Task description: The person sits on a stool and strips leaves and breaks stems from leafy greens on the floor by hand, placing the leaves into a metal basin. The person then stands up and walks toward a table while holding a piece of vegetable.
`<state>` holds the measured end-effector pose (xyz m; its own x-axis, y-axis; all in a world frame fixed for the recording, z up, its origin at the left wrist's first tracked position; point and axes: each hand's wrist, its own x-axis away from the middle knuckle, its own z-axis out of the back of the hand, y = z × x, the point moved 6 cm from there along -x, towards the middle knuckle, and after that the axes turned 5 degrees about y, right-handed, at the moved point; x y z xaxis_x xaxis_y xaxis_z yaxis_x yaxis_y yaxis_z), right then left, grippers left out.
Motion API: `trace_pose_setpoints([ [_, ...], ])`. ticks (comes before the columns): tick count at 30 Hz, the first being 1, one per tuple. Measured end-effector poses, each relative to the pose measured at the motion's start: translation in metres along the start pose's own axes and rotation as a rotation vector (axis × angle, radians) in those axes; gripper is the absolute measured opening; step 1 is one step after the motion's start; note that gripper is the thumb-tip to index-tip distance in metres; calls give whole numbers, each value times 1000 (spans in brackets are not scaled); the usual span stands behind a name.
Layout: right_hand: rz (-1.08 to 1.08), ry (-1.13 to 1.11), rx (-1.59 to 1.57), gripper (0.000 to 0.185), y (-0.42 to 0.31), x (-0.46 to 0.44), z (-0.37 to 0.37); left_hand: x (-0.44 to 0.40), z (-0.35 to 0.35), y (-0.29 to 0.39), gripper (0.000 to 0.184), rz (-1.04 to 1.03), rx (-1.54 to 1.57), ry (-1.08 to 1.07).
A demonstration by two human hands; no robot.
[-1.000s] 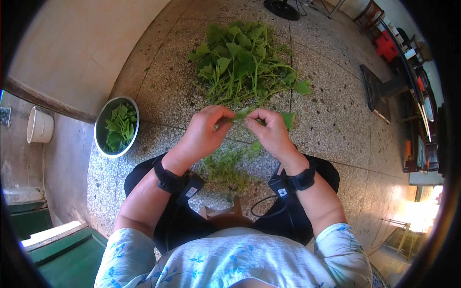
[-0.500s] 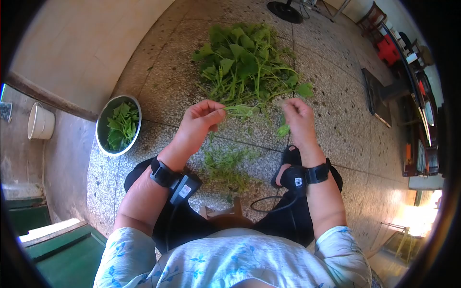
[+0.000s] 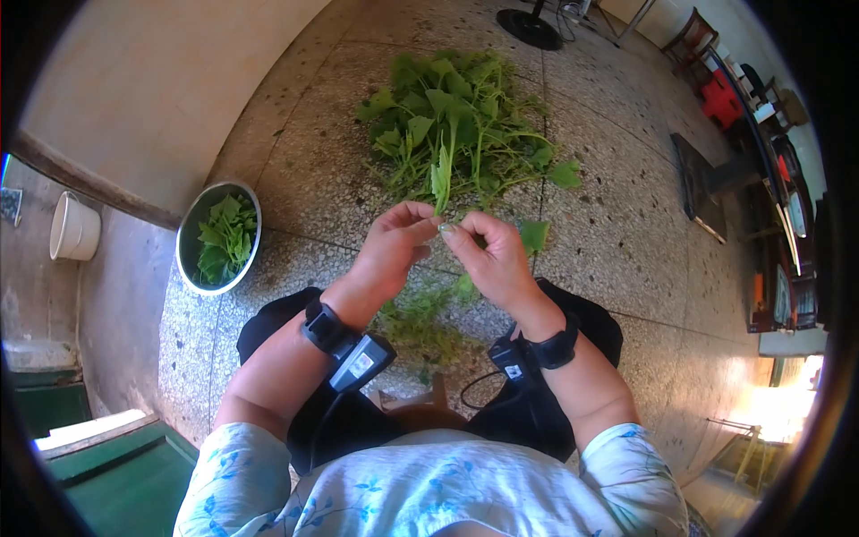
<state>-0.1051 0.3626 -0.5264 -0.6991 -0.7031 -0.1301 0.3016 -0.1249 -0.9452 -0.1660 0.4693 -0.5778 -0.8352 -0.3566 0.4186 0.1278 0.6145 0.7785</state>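
Observation:
In the head view my left hand (image 3: 392,249) pinches a green leafy shoot (image 3: 440,179), whose folded leaf points up above the fingertips. My right hand (image 3: 492,259) meets it at the lower end of the shoot, thumb and forefinger closed by the stem. A green leaf (image 3: 534,236) sticks out past the outer side of my right hand; its stem is hidden by the fingers. Beyond both hands lies a big heap of leafy vines (image 3: 456,116) on the floor. Between my knees are scattered thin green scraps (image 3: 420,327).
At the left stands a metal bowl (image 3: 258,255) with picked leaves (image 3: 225,237) in it. A white bucket (image 3: 76,227) is farther left. A black round stand base (image 3: 530,29) is at the top, and a dark-based stand (image 3: 698,183) is at the right.
My hands were apart and have come together. The shoot in my left hand has turned from pointing right to pointing up. My right hand has moved left to its stem.

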Motion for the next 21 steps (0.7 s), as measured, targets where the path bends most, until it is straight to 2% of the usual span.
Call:
trace_pose_setpoints([
  [3, 39, 115, -15, 14, 1, -6, 7, 0, -5, 0, 9, 16, 67, -52],
  [5, 98, 160, -58, 11, -4, -8, 6, 1, -6, 7, 10, -84, -47, -71],
  [7, 153, 204, -100, 10, -7, -8, 7, 2, -8, 8, 11, -90, -87, -75],
  [9, 189, 215, 58, 11, -8, -9, 9, 2, -8, 7, 11, -95, -129, -81],
  [11, 141, 155, 69, 11, 0, -13, 9, 2, -9, 11, 9, -229, -280, -117],
  [12, 95, 93, 79, 12, 5, -14, 8, 2, -8, 12, 9, -228, -280, -117],
  [14, 85, 87, 101, 12, 6, -14, 9, 5, -8, 18, 8, -357, -636, -82],
  [21, 1, 28, 141, 11, 6, -12, 4, 7, -2, 14, 7, -318, -696, -54],
])
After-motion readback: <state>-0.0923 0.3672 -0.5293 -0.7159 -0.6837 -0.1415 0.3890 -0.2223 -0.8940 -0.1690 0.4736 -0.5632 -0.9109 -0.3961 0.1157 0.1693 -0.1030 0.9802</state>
